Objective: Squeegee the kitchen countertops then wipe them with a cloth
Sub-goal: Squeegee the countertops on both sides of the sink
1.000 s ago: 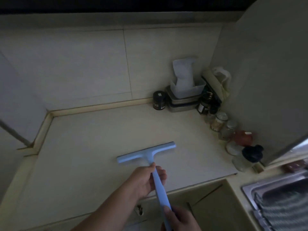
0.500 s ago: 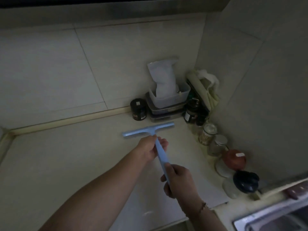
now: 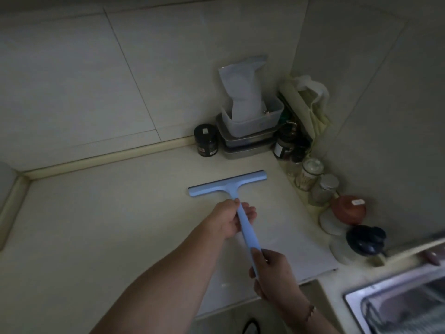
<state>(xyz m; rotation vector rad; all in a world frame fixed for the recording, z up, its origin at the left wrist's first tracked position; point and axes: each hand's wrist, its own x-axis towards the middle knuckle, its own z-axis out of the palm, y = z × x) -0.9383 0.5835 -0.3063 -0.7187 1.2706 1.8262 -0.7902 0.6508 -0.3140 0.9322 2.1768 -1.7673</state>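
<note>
Light blue squeegee [image 3: 240, 201] lies blade-down on the cream countertop [image 3: 108, 225], blade crosswise, toward the back right part of the counter, short of the clutter by the wall. Handle runs back toward the person.

Left hand [image 3: 231, 218] grips the handle just behind the blade, fingers curled round it. Right hand [image 3: 274, 273] grips the handle's near end, thumb lying along the top.

Beyond the blade, against the tiled back wall: a small black jar [image 3: 206, 140], then stacked metal tins [image 3: 248, 143] with a clear tub [image 3: 252, 119] on top holding a white pouch [image 3: 243, 88]. Along the right wall, a row of glass jars [image 3: 310, 173], a reddish-brown lid [image 3: 349, 209] and a dark-capped bottle [image 3: 364, 239]. Light is dim; labels unreadable, contents probably spices. Steel sink [image 3: 385, 297] edge at lower right.
</note>
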